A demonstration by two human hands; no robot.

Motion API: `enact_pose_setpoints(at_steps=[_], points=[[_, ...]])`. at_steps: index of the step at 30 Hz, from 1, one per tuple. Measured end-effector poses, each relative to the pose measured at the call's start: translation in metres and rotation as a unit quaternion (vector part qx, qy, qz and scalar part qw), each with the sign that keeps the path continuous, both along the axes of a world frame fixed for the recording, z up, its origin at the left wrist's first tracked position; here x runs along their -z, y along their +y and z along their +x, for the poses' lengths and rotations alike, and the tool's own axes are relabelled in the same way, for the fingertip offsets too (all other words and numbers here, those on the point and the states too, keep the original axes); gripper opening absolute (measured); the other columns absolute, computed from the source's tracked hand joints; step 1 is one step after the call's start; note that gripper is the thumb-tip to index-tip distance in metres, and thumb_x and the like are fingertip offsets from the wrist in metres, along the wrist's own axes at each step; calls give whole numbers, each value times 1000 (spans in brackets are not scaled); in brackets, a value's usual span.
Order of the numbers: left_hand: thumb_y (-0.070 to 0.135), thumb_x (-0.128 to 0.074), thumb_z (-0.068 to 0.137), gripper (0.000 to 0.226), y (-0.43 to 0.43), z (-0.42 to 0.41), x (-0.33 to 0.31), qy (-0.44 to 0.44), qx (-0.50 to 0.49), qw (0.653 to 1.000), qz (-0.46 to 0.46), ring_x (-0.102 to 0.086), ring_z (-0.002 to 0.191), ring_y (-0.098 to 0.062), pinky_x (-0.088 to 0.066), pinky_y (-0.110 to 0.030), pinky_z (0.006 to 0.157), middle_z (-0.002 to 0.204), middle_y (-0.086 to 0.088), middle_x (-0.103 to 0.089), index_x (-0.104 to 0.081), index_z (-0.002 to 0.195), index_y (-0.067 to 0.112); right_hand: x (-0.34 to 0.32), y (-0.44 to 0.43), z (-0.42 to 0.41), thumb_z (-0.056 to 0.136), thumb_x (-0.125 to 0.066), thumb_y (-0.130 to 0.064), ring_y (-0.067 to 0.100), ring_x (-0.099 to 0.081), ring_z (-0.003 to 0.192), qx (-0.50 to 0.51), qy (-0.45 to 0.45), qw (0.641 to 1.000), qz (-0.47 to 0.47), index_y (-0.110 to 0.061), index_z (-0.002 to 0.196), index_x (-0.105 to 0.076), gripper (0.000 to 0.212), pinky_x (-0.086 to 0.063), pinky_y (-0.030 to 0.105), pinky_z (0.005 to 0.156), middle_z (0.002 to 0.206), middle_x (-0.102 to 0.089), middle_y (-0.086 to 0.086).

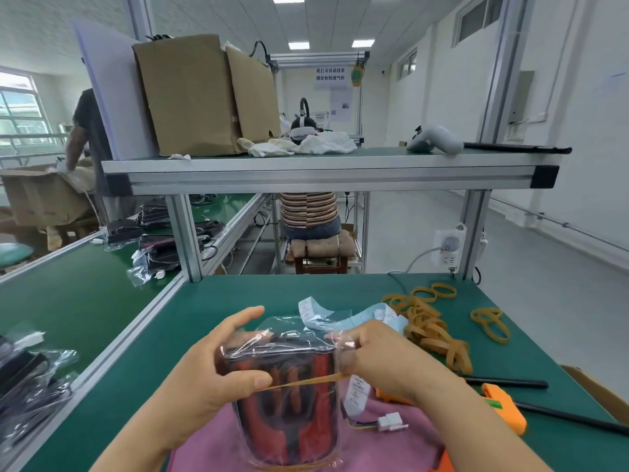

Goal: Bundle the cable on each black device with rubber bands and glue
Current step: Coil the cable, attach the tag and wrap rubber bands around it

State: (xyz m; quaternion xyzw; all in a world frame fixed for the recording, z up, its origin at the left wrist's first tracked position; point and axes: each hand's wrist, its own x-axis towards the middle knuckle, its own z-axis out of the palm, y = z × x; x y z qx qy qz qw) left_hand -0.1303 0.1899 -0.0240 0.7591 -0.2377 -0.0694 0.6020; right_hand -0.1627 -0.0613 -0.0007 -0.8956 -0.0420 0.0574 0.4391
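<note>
A black device [286,396] with red-orange parts, wrapped in a clear plastic bag, stands upright over a pink cloth [218,437] at the near table edge. My left hand [211,373] grips its left side, thumb pressing on a tan rubber band [303,381] stretched across its front. My right hand [377,359] holds the right side and pulls the band's other end. A white connector [389,421] on thin wires hangs out at the lower right. A white label [355,395] dangles beside it.
A heap of loose rubber bands [429,327] lies to the right on the green table [190,308]. An orange glue gun [503,407] and black rods [507,383] lie near the right edge. Bagged devices [30,379] sit at left. A shelf [326,172] overhangs ahead.
</note>
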Motion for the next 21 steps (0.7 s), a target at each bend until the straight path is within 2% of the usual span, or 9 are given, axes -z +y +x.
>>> enact_pose_setpoints(at_steps=[2, 4, 5, 7, 9, 12, 16, 19, 21], points=[[35, -88, 50, 83, 3, 1, 7, 13, -22, 999, -26, -70, 105, -17, -55, -17, 79, 119, 10, -70, -58, 127, 43, 3, 1, 2, 90, -53, -11, -5, -40, 41, -11, 5, 1000, 18, -25, 46, -60, 47, -28, 7, 44, 42, -46, -23], [37, -87, 48, 82, 5, 2, 10, 18, -39, 998, -38, -70, 105, -16, -55, -17, 78, 119, 11, -70, -60, 126, 41, 7, 0, 4, 90, -57, -17, -5, -43, 49, -20, 17, 998, 53, -26, 51, -64, 41, -35, 12, 56, 51, -54, -28], [38, -87, 49, 82, 5, 3, 11, 20, -43, 998, -40, -70, 105, -15, -55, -17, 78, 119, 10, -70, -59, 126, 39, 7, -1, 4, 89, -63, -18, -5, -49, 57, -12, 29, 995, 91, -26, 58, -70, 32, -39, 17, 63, 62, -63, -27], [39, -86, 52, 79, 5, 4, 14, 27, -45, 997, -50, -68, 107, -14, -55, -18, 81, 120, 8, -70, -60, 127, 36, 9, -3, 5, 82, -74, -15, 4, -67, 78, 19, 51, 980, 194, -25, 79, -79, 11, -46, 30, 82, 85, -76, -9], [40, -83, 58, 68, 5, 4, 17, 33, -48, 996, -61, -67, 110, -12, -54, -18, 84, 120, 6, -70, -64, 123, 36, 12, -6, 4, 82, -75, -14, 13, -73, 90, 49, 56, 962, 262, -19, 91, -78, 10, -45, 41, 92, 94, -77, 2], [48, -75, 67, 48, 5, 4, 20, 46, -63, 995, -58, -67, 110, -10, -53, -23, 86, 118, 8, -71, -67, 114, 42, 16, -4, 3, 91, -67, -16, 13, -73, 95, 55, 74, 962, 257, -17, 100, -75, 12, -45, 38, 91, 98, -77, -1], [58, -75, 66, 53, 6, 7, 19, 87, -39, 994, -59, -68, 109, -21, -50, -42, 97, 118, -1, -71, -67, 115, 38, 18, 4, -2, 91, -61, -3, 5, -65, 96, 27, 101, 973, 208, -23, 110, -69, 29, -48, 29, 87, 99, -74, -12], [64, -81, 60, 63, 4, 7, 18, 117, -28, 990, -74, -70, 106, -27, -57, -39, 86, 115, -5, -72, -67, 114, 36, 20, 8, -5, 90, -51, 8, 8, -62, 99, 11, 89, 972, 215, -20, 119, -63, 42, -47, 25, 86, 114, -71, -1], [55, -80, 71, 50, 0, 5, 16, 121, -29, 989, -85, -71, 102, -28, -59, -36, 79, 112, -7, -73, -67, 114, 32, 21, 10, -7, 89, -46, 13, 12, -63, 101, 16, 74, 973, 218, -11, 128, -60, 48, -50, 22, 85, 120, -69, 8]])
